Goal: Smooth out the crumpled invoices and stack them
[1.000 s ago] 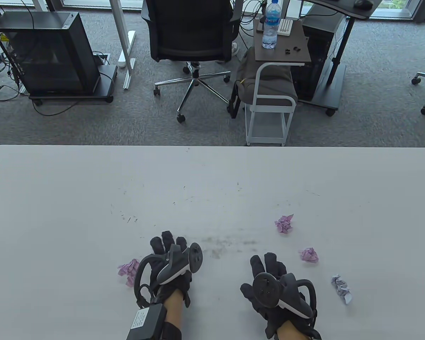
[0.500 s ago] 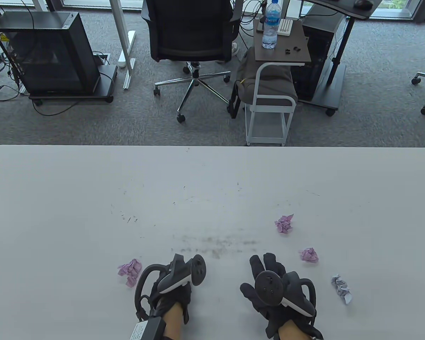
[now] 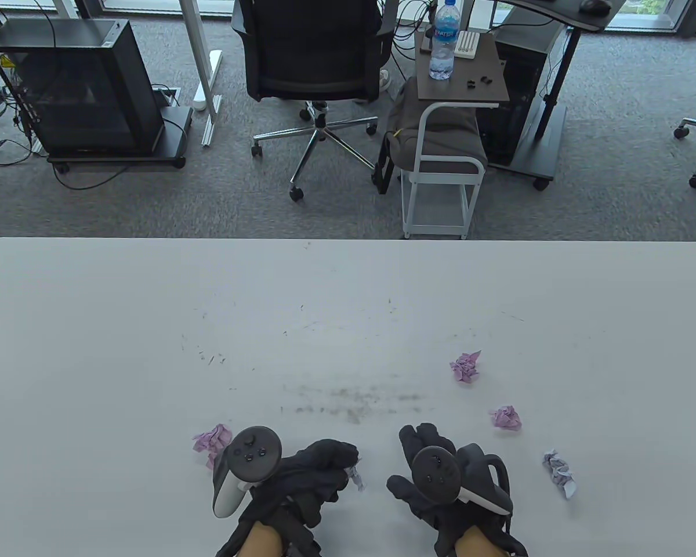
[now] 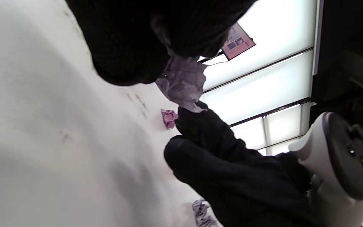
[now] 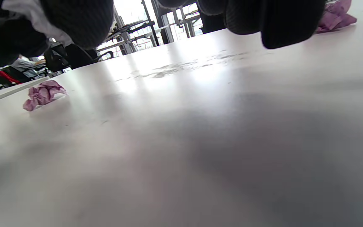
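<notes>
The left hand [image 3: 301, 481] has a small crumpled invoice [image 4: 181, 83] pinched in its curled fingers, lifted just off the white table [image 3: 348, 301], and the right hand [image 3: 441, 481] sits close beside it, fingers loosely extended and gripping nothing. From where I stand, the step is opening this ball out, and I'd say it wants both hands: the right should take the free edge while the left keeps its pinch, then both should ease the paper apart gently, since thin paper like this probably tears if yanked, before laying it down and smoothing it with flat palms. Taking the held ball as the landmark, a pink wad [image 3: 211, 442] lies to its left, two more pink ones [image 3: 465, 366] [image 3: 506, 417] lie beyond the right hand, and a greyish one [image 3: 558, 473] sits farthest right. The tabletop is scuffed with dark marks just past the hands. Behind it stand an office chair [image 3: 313, 69], a small trolley with a water bottle [image 3: 444, 40], and a computer tower [image 3: 81, 87] on grey carpet.
</notes>
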`<move>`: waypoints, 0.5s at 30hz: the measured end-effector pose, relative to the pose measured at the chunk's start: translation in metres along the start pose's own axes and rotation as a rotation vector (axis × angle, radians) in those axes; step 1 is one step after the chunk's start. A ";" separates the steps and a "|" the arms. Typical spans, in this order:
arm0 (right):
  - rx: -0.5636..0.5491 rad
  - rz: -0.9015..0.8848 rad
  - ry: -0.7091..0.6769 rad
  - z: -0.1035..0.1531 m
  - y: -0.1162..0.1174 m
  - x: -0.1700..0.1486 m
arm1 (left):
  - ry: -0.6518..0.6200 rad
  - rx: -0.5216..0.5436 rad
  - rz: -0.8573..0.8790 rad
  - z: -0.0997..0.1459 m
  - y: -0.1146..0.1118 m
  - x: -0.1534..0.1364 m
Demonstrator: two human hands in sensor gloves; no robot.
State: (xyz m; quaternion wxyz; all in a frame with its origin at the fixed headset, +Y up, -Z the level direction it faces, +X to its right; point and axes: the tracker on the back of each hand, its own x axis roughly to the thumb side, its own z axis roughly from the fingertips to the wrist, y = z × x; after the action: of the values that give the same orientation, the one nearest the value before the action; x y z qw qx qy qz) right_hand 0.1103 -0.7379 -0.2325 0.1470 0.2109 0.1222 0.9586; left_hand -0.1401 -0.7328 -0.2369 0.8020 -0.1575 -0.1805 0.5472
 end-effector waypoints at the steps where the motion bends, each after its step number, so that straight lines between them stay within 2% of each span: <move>1: -0.010 -0.012 -0.038 0.000 -0.002 0.004 | -0.024 0.012 0.025 0.001 0.000 0.002; 4: -0.056 0.008 -0.155 0.002 -0.010 0.019 | -0.058 -0.015 0.029 0.003 -0.003 0.007; 7: -0.072 -0.137 -0.265 0.007 -0.013 0.030 | -0.094 0.001 -0.020 0.003 -0.007 0.013; 8: -0.107 -0.193 -0.286 0.009 -0.014 0.033 | -0.108 0.005 -0.028 0.003 -0.009 0.015; 11: -0.208 -0.281 -0.274 0.010 -0.016 0.035 | -0.141 0.019 -0.052 0.004 -0.011 0.019; 15: -0.390 -0.274 -0.222 0.016 -0.023 0.029 | -0.150 0.034 -0.044 0.005 -0.010 0.020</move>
State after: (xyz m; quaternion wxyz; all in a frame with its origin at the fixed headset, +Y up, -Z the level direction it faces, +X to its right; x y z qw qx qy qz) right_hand 0.0973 -0.7043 -0.2148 0.3259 0.2637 -0.0540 0.9063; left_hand -0.1275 -0.7176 -0.2251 0.8006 -0.0983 -0.2344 0.5426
